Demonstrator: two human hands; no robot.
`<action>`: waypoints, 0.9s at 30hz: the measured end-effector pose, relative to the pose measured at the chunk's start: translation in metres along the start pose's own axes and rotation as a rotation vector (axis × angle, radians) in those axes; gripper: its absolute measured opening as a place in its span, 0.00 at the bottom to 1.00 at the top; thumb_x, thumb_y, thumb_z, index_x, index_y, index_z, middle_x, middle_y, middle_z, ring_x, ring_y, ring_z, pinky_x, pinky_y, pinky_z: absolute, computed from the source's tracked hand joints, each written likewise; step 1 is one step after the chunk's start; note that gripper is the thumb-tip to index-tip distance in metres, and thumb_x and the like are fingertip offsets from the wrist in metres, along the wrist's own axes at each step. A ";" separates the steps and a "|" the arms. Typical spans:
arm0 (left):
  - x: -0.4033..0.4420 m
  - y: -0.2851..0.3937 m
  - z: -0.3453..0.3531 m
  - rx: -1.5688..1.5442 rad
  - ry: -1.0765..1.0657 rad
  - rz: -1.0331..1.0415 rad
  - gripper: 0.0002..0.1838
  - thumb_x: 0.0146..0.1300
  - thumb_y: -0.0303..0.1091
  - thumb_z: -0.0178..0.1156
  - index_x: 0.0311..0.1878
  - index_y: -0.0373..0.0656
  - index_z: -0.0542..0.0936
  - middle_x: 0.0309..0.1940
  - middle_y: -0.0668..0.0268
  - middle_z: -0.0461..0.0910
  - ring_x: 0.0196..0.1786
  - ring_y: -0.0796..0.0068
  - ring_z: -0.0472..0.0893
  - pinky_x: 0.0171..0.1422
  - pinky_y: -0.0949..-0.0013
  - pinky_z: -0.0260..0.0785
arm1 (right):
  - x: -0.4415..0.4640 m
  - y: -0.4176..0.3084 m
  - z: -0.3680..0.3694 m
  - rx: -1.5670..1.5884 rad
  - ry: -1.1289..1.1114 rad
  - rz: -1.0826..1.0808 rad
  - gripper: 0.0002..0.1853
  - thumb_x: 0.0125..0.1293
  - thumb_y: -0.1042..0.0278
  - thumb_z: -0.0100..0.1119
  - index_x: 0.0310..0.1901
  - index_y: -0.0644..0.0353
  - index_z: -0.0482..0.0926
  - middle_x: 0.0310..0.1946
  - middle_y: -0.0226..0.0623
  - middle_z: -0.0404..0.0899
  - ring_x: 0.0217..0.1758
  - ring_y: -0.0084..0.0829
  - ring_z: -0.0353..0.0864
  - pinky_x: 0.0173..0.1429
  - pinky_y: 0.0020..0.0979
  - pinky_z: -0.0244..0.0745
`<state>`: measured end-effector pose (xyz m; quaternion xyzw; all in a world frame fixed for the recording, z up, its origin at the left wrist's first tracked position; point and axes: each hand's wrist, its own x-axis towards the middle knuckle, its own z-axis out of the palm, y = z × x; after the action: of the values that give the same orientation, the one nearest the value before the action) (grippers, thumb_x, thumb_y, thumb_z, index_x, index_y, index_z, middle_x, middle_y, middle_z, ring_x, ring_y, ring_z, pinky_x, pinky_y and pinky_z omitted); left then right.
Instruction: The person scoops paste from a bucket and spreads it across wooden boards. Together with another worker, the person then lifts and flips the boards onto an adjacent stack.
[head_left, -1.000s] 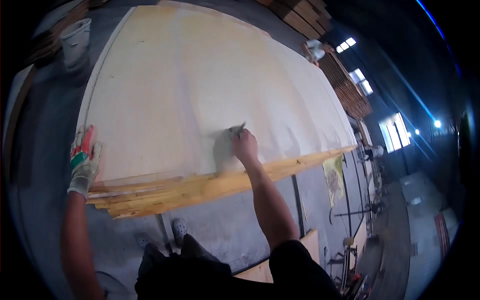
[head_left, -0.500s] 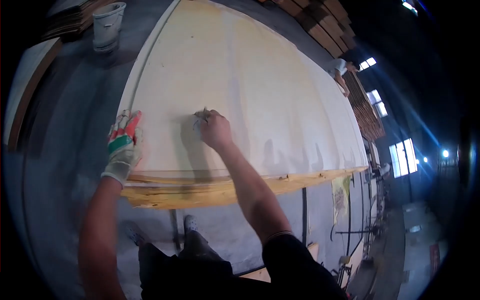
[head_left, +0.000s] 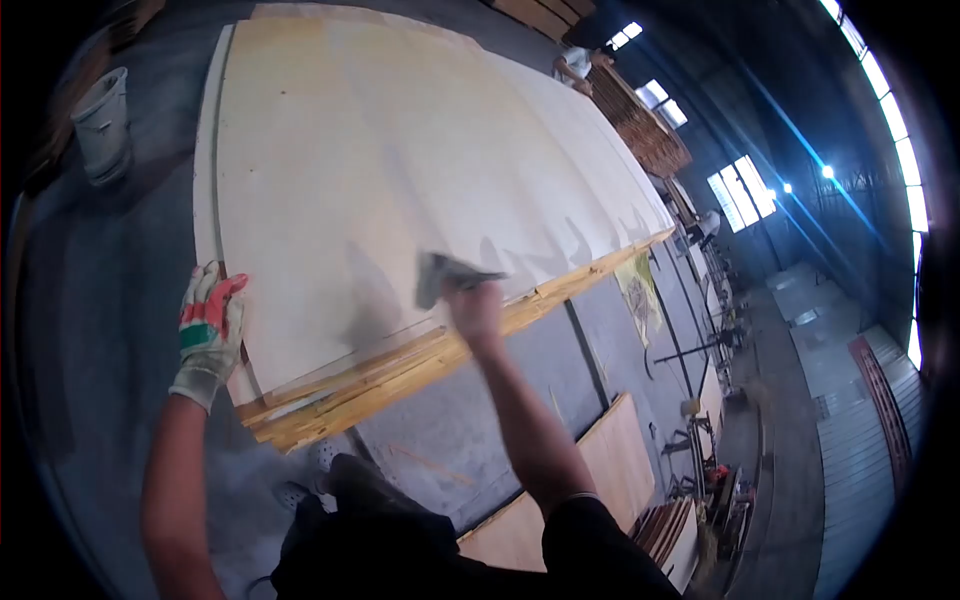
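- across a dim room, mid-frame: pale sheet [head_left: 310,200]
- gripping dark tool [head_left: 430,282] with closed right hand [head_left: 474,308], blurred, likely moving
- resting open left hand [head_left: 208,325] at left edge, grasping nothing visible

A pale bucket [head_left: 102,125] stood on the grey floor [head_left: 110,350] at the upper left of the frame (its rim wider than its base). Near the top, right of centre, a person in a light top [head_left: 575,65] was beside a stack of brown sheets [head_left: 638,125]. A bright window [head_left: 741,193] showed at the upper right, with a glaring lamp [head_left: 828,172] to its right. Below the window was a second person [head_left: 708,225] (too small to make out well). A yellowish sheet [head_left: 640,290] lay right of centre, a light wooden board [head_left: 618,455] lower down, and a long reddish strip [head_left: 880,400] at the right.
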<state>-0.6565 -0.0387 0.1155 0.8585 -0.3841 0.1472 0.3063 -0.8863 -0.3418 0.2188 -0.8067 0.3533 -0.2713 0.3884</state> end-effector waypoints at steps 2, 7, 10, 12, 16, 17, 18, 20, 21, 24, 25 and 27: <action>0.001 0.002 0.000 -0.035 -0.026 -0.012 0.16 0.72 0.36 0.57 0.62 0.57 0.80 0.71 0.54 0.70 0.76 0.48 0.65 0.78 0.50 0.57 | 0.035 0.041 -0.024 0.400 0.068 0.241 0.11 0.64 0.70 0.58 0.41 0.69 0.83 0.33 0.52 0.86 0.37 0.46 0.87 0.43 0.43 0.80; 0.009 -0.005 0.004 -0.080 -0.083 0.026 0.16 0.75 0.36 0.53 0.63 0.49 0.79 0.72 0.52 0.68 0.78 0.47 0.62 0.80 0.50 0.54 | 0.083 0.098 0.001 -0.574 0.264 0.027 0.11 0.64 0.67 0.56 0.39 0.67 0.82 0.31 0.55 0.83 0.39 0.56 0.84 0.45 0.47 0.78; 0.014 -0.002 -0.002 -0.128 -0.079 0.046 0.16 0.75 0.37 0.53 0.62 0.47 0.79 0.72 0.51 0.68 0.77 0.45 0.61 0.80 0.48 0.53 | 0.058 0.058 -0.013 -0.656 -0.001 -0.093 0.06 0.60 0.70 0.59 0.36 0.59 0.84 0.36 0.49 0.83 0.40 0.54 0.83 0.46 0.47 0.79; 0.017 -0.007 0.001 -0.163 -0.057 0.058 0.16 0.76 0.37 0.53 0.61 0.47 0.79 0.72 0.51 0.68 0.77 0.43 0.61 0.80 0.47 0.52 | 0.006 0.062 -0.015 -0.630 -0.047 -0.262 0.07 0.60 0.71 0.62 0.39 0.55 0.86 0.35 0.44 0.83 0.40 0.49 0.84 0.45 0.45 0.80; 0.016 -0.012 -0.002 -0.283 -0.048 0.089 0.16 0.74 0.34 0.55 0.62 0.49 0.80 0.71 0.49 0.68 0.75 0.36 0.61 0.80 0.44 0.53 | -0.108 -0.008 0.074 -0.559 -0.077 -0.182 0.18 0.54 0.79 0.59 0.48 0.54 0.84 0.40 0.42 0.82 0.47 0.49 0.82 0.48 0.45 0.80; 0.018 -0.015 -0.004 -0.304 -0.028 0.107 0.16 0.74 0.34 0.54 0.62 0.49 0.80 0.71 0.49 0.68 0.75 0.36 0.61 0.80 0.43 0.52 | -0.133 -0.034 0.107 -0.549 -0.096 -0.204 0.17 0.54 0.79 0.58 0.46 0.55 0.83 0.39 0.42 0.81 0.46 0.48 0.82 0.48 0.45 0.80; 0.017 -0.017 -0.003 -0.353 -0.022 0.117 0.17 0.74 0.35 0.54 0.63 0.50 0.80 0.71 0.49 0.68 0.75 0.34 0.61 0.79 0.42 0.53 | -0.157 -0.058 0.134 -0.630 -0.146 -0.201 0.16 0.54 0.79 0.58 0.45 0.55 0.83 0.38 0.43 0.80 0.45 0.47 0.82 0.48 0.44 0.81; 0.015 -0.018 -0.004 -0.373 -0.053 0.090 0.17 0.74 0.35 0.53 0.63 0.51 0.80 0.71 0.49 0.68 0.75 0.34 0.61 0.78 0.41 0.54 | -0.179 -0.092 0.167 -0.579 -0.144 -0.252 0.19 0.56 0.81 0.54 0.50 0.56 0.82 0.39 0.44 0.80 0.47 0.48 0.81 0.47 0.43 0.79; 0.015 -0.016 -0.006 -0.380 -0.081 0.072 0.17 0.74 0.35 0.52 0.63 0.52 0.80 0.72 0.49 0.68 0.75 0.34 0.60 0.77 0.41 0.55 | -0.180 -0.099 0.169 -0.605 -0.195 -0.203 0.18 0.58 0.80 0.55 0.50 0.56 0.83 0.39 0.43 0.80 0.47 0.47 0.82 0.47 0.42 0.79; 0.016 -0.024 -0.012 -0.326 -0.109 0.123 0.21 0.71 0.34 0.53 0.65 0.58 0.80 0.72 0.51 0.68 0.76 0.36 0.62 0.75 0.41 0.59 | -0.147 -0.099 0.138 -0.167 -0.130 0.039 0.12 0.67 0.75 0.56 0.48 0.56 0.86 0.33 0.38 0.84 0.38 0.40 0.85 0.43 0.36 0.80; 0.016 -0.028 -0.017 -0.310 -0.152 0.150 0.22 0.70 0.34 0.54 0.66 0.60 0.79 0.72 0.51 0.68 0.76 0.37 0.62 0.74 0.41 0.60 | -0.129 -0.136 0.125 0.116 -0.133 0.175 0.12 0.67 0.75 0.57 0.48 0.60 0.87 0.28 0.33 0.84 0.30 0.29 0.84 0.37 0.30 0.78; 0.017 -0.027 -0.025 -0.241 -0.179 0.135 0.24 0.68 0.34 0.55 0.67 0.61 0.79 0.72 0.51 0.70 0.76 0.40 0.64 0.76 0.45 0.59 | -0.100 -0.104 0.117 0.503 -0.201 0.283 0.14 0.66 0.73 0.59 0.48 0.71 0.84 0.28 0.34 0.83 0.24 0.25 0.81 0.31 0.27 0.75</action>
<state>-0.6258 -0.0184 0.1321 0.7973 -0.4817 0.0430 0.3610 -0.8261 -0.1661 0.2236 -0.6509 0.3436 -0.2121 0.6429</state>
